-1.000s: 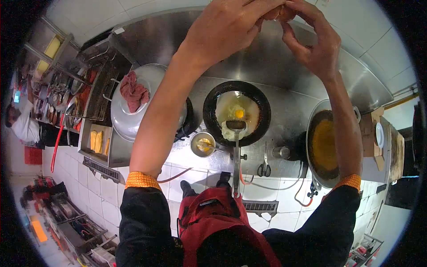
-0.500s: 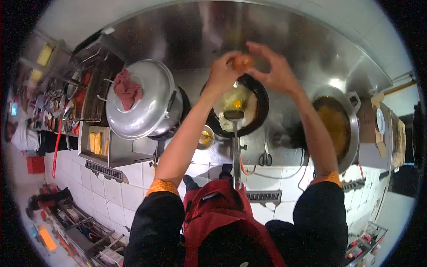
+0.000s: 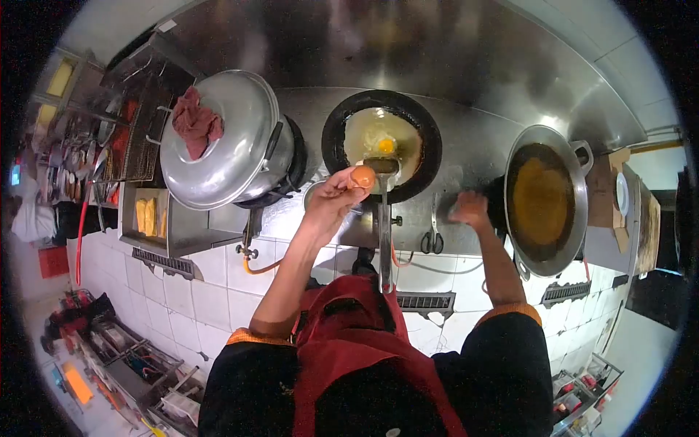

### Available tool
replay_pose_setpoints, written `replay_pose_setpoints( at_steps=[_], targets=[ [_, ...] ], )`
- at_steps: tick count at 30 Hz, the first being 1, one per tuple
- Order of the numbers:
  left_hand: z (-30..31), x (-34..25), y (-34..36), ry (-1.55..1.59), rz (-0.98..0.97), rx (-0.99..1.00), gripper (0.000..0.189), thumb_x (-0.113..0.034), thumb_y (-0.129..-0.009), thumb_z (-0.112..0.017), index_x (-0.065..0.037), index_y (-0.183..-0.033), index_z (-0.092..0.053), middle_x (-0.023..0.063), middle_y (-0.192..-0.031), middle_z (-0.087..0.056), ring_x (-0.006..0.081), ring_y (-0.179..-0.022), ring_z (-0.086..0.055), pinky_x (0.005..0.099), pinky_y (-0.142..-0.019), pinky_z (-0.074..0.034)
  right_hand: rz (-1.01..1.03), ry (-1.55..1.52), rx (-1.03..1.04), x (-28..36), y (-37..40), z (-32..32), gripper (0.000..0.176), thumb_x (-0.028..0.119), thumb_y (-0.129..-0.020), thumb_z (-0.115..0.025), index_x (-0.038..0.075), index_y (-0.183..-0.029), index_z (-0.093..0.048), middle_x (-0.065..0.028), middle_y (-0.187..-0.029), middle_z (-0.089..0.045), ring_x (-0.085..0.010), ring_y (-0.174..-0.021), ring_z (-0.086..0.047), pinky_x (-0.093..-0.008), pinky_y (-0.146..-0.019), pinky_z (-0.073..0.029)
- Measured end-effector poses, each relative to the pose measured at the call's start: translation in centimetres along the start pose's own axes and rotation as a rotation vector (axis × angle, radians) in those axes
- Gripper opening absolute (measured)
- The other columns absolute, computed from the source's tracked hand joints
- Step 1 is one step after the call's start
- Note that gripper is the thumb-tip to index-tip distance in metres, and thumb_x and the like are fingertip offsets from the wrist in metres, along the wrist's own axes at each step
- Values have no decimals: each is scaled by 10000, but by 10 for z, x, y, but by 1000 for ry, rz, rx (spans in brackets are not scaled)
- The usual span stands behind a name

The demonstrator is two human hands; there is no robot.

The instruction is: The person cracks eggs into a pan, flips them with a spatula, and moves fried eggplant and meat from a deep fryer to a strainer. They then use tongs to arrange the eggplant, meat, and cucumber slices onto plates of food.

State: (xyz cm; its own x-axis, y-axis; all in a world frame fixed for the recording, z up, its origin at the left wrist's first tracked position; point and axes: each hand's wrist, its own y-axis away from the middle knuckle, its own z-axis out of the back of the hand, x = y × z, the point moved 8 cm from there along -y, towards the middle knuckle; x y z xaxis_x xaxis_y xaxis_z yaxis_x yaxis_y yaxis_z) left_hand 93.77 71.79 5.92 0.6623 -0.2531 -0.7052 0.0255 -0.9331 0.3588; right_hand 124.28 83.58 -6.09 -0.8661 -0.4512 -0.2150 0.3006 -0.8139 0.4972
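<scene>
A brown egg or eggshell point(image 3: 362, 177) is held in the fingers of my left hand point(image 3: 328, 207), just in front of the black pan point(image 3: 332, 138). In the pan lies a yellow yolk point(image 3: 386, 146) with egg white around it. A metal spatula point(image 3: 385, 240) rests with its blade in the pan and its handle toward me. My right hand point(image 3: 470, 209) is over the counter between the pan and the large wok, slightly blurred, thumb apart from the fingers, with nothing visible in it. Black-handled scissors point(image 3: 432, 240) lie just left of it.
A large lidded pot point(image 3: 218, 164) with a red cloth point(image 3: 195, 125) stands at left, beside a metal tray point(image 3: 175, 233) holding yellow pieces. At right is a wok point(image 3: 580, 211) of brown liquid, near a cardboard box point(image 3: 601, 193). An orange hose point(image 3: 262, 269) hangs at the counter's front.
Both hands have come apart above the pan and moved back toward me. My left hand has kept the brown egg or shell; my right hand has moved down beside the wok.
</scene>
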Motion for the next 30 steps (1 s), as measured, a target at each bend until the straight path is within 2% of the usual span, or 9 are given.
replay_pose_setpoints(
  at_steps=[2, 6, 7, 10, 12, 14, 16, 22, 30],
  targets=[
    [3, -9, 19, -13, -19, -4, 455, 25, -828, -584, 10, -1263, -449, 118, -1207, -542, 222, -1095, -548, 356, -986, -432, -72, -168, -92, -16, 10, 75, 597, 322, -693, -723, 63, -1196, -530, -185, -1053, -617, -258, -920, -634, -379, -808, -497],
    [9, -26, 54, -18, -70, -112, 438, 80, -814, -568, 9, -1235, -472, 89, -1150, -572, 185, -1074, -554, 312, -965, -437, 83, -1385, -537, -71, 31, 209, 613, 252, -676, -764, 36, -1191, -511, -139, -1085, -597, -274, -993, -566, -363, -893, -441],
    [14, -23, 60, 23, -82, -108, 455, 88, -800, -577, -2, -1236, -476, 88, -1159, -565, 179, -1083, -546, 310, -977, -425, 93, -1383, -535, -60, 34, 231, 613, 252, -676, -764, 36, -1191, -511, -139, -1085, -597, -274, -993, -566, -363, -893, -441],
    [15, -23, 78, 12, -107, -99, 465, 93, -791, -586, -12, -1232, -484, 83, -1176, -554, 170, -1095, -535, 303, -983, -413, 211, -1456, -1070, -38, 46, 289, 585, 207, -677, -782, 25, -1163, -513, -96, -955, -617, -240, -881, -575, -338, -863, -443],
    [20, -20, 86, -10, -112, -139, 484, 58, -781, -618, -6, -1240, -477, 86, -1172, -558, 181, -1085, -542, 308, -977, -420, 322, -1541, -860, 3, -4, 273, 633, 211, -624, -820, 27, -1144, -510, -116, -1010, -612, -257, -922, -582, -356, -875, -443],
    [22, -18, 91, -31, -114, -175, 509, 22, -772, -649, 0, -1247, -469, 88, -1168, -562, 193, -1076, -548, 312, -970, -426, 174, -1455, -879, 44, -56, 220, 666, 224, -580, -842, 21, -1119, -507, -141, -1066, -599, -273, -970, -582, -371, -888, -441],
    [25, -17, 97, -45, -131, -207, 497, 40, -767, -642, 2, -1235, -480, 84, -1166, -561, 187, -1060, -553, 308, -964, -430, 22, -1318, -648, 82, -63, 196, 725, 238, -550, -853, 9, -1135, -492, -182, -1116, -579, -300, -1030, -569, -388, -906, -436],
    [35, -12, 100, -48, -135, -239, 487, 43, -768, -643, -8, -1228, -493, 81, -1168, -557, 181, -1062, -553, 308, -969, -430, 158, -1184, -736, 79, -72, 218, 859, 307, -521, -868, -6, -1200, -444, -203, -1146, -567, -329, -1046, -565, -397, -911, -437],
    [14, -12, 88, 5, -105, -168, 474, 93, -788, -598, -7, -1237, -481, 71, -1162, -554, 157, -1046, -550, 270, -946, -419, 347, -1322, -901, 59, -37, 274, 753, 381, -564, -846, -10, -1113, -510, -179, -1035, -628, -298, -951, -615, -394, -838, -477]
  ],
)
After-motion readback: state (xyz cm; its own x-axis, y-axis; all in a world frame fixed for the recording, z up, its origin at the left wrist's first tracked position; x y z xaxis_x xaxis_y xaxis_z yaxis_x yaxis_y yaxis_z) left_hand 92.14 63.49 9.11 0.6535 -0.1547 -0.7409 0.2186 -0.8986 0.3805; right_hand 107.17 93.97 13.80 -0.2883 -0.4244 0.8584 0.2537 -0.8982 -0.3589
